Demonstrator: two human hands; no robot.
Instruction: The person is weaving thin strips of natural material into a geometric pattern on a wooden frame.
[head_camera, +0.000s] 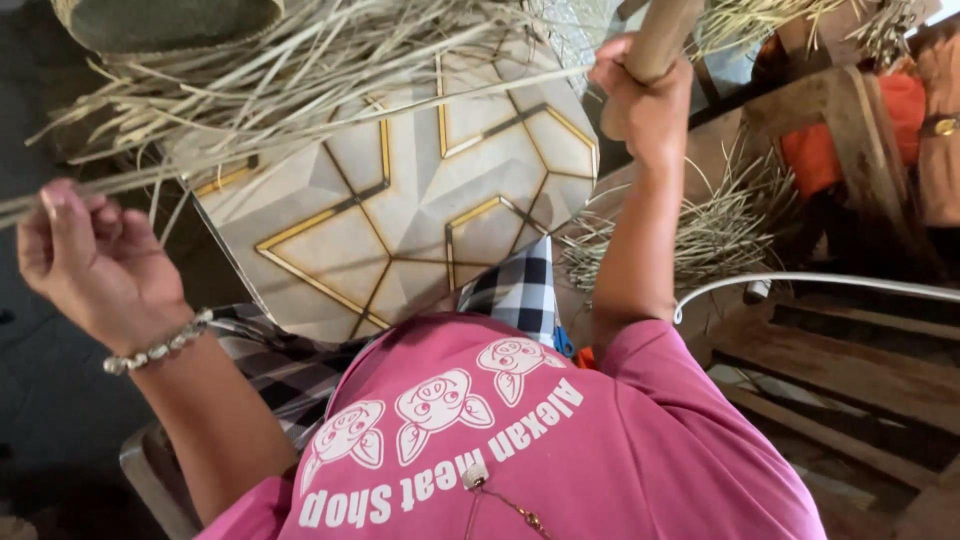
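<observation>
Hands up high on both sides! Left hand (85, 262), with a shell bracelet (158, 347) at the wrist, is curled closed around the ends of a bundle of dry grass strands (300, 75) that fans out across the upper part of the view. Right hand (643, 100) is clenched tight around a round wooden stick (662, 35) that runs up out of view at the top. Between the two arms lies a pale panel (400, 210) with gold geometric lines (tilted, one corner toward the person), and the strands pass over its upper edge. More loose dry grass (715, 235) sits in a heap by the right forearm, on rough wooden planks (850, 370). A checked cloth (520, 290) peeks out below the panel, above the pink shirt (560, 450).
</observation>
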